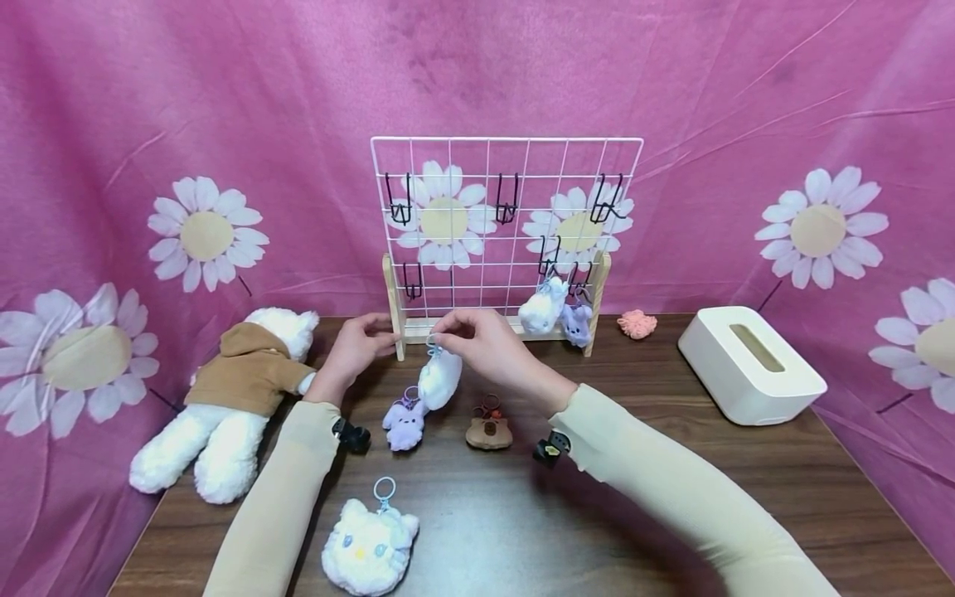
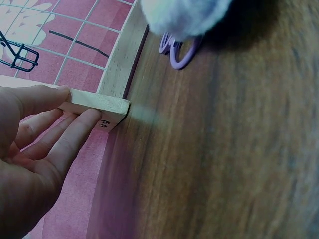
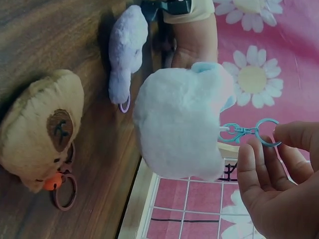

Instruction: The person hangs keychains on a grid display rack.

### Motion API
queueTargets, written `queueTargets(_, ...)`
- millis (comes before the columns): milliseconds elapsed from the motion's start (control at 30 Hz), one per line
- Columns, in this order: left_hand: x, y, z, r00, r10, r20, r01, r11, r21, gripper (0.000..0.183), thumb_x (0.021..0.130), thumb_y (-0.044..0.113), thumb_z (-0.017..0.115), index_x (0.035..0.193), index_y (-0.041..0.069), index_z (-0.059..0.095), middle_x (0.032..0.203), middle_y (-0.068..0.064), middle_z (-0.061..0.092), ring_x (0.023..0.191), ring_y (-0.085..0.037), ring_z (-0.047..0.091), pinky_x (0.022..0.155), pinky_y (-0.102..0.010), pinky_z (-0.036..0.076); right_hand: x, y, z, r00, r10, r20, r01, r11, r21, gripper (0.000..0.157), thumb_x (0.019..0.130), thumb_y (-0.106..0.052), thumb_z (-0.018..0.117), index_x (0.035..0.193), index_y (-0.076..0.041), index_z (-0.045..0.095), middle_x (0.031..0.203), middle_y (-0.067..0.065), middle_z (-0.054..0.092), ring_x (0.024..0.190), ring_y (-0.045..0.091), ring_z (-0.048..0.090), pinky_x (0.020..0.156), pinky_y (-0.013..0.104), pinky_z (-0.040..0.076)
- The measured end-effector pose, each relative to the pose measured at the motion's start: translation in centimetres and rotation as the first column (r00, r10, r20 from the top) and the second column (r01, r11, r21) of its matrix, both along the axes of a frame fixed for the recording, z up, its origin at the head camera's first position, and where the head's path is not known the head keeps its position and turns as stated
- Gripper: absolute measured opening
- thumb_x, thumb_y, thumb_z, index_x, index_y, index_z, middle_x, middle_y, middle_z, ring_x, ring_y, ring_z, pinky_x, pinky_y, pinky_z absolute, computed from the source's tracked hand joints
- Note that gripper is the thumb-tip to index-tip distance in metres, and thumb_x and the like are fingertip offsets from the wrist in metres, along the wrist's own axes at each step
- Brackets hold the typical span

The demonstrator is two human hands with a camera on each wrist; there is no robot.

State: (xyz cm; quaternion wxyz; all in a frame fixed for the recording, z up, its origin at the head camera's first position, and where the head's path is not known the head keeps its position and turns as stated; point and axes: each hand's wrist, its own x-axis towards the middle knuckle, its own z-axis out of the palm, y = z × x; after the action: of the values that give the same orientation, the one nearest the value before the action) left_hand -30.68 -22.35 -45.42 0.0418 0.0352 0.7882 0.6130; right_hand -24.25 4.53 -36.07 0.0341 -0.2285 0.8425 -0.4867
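In the head view, my right hand point(image 1: 488, 344) pinches the blue key ring point(image 3: 269, 132) of a white plush keychain point(image 1: 438, 380), which hangs in front of the white wire rack point(image 1: 488, 249). My left hand point(image 1: 356, 347) grips the wooden leg point(image 2: 113, 105) at the rack's left side, thumb on one face and fingertips on another. Below the hanging plush lies a purple plush keychain point(image 1: 404, 426), with a brown plush keychain point(image 1: 489, 433) to its right. Nearer to me, a larger white cat-face plush keychain point(image 1: 370, 547) lies with its blue ring upward.
Several black hooks point(image 1: 506, 201) sit on the grid. Another white plush point(image 1: 543, 308) and a purple plush point(image 1: 577, 322) hang at its lower right. A pink fuzzy item point(image 1: 637, 324) and a white tissue box point(image 1: 752, 365) stand rightward; a teddy bear in brown point(image 1: 242, 377) lies left.
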Motion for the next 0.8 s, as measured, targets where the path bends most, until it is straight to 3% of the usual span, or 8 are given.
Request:
queueTargets(200,0.0,0.0,-0.1,1.000,-0.006,-0.003,0.006,1.000,0.005,0.051,0.108,-0.003,0.070,0.155,-0.014,0.055,0.149,-0.041,0.062,0.122,-0.037,0.076,0.105,-0.039,0.070,-1.0,-0.8,-0.2,0.998,-0.047,-0.030,0.048,0.999,0.011,0.012,0.107,-0.020,0.077,0.114,-0.013,0.084,0.115,0.004,0.083,0.093,0.014,0.065,0.076,0.023,0.055)
queueTargets(400,-0.2,0.1,-0.2,1.000,-0.004,-0.003,0.004,1.000,0.017,0.050,0.108,-0.003,0.069,0.155,-0.013,0.056,0.149,-0.040,0.062,0.121,-0.036,0.076,0.107,-0.041,0.069,-1.9,-1.5,-0.4,0.997,-0.071,-0.029,0.071,0.997,-0.011,0.010,0.106,-0.019,0.078,0.111,-0.013,0.084,0.106,0.004,0.083,0.090,0.013,0.067,0.075,0.022,0.057)
queueTargets(600,-0.1,0.1,-0.2,1.000,-0.007,-0.009,0.007,1.000,0.024,0.049,0.108,-0.003,0.069,0.154,-0.014,0.056,0.149,-0.040,0.062,0.109,-0.020,0.078,0.107,-0.041,0.069,-2.6,-2.3,-0.6,0.997,-0.077,-0.012,0.077,0.997,-0.031,0.012,0.108,-0.018,0.076,0.115,-0.011,0.084,0.109,0.005,0.083,0.093,0.014,0.069,0.079,0.023,0.060)
queueTargets(700,-0.1,-0.1,-0.3,1.000,-0.007,-0.009,0.007,0.999,0.033,0.049,0.107,-0.005,0.069,0.153,-0.014,0.056,0.149,-0.040,0.062,0.102,-0.009,0.075,0.106,-0.038,0.070,-2.9,-2.7,-0.6,0.997,-0.080,-0.022,0.079,0.996,-0.029,0.013,0.108,-0.018,0.076,0.116,-0.013,0.085,0.113,0.005,0.084,0.095,0.014,0.072,0.082,0.024,0.063)
queueTargets(800,-0.2,-0.2,-0.3,1.000,-0.013,-0.005,0.013,0.999,0.030,0.048,0.108,-0.006,0.066,0.155,-0.014,0.055,0.151,-0.040,0.060,0.102,-0.006,0.073,0.104,-0.032,0.070,-3.2,-3.1,-0.5,0.996,-0.087,-0.034,0.086,0.996,-0.035,0.013,0.108,-0.017,0.077,0.117,-0.013,0.085,0.111,0.005,0.084,0.094,0.014,0.073,0.081,0.024,0.063)
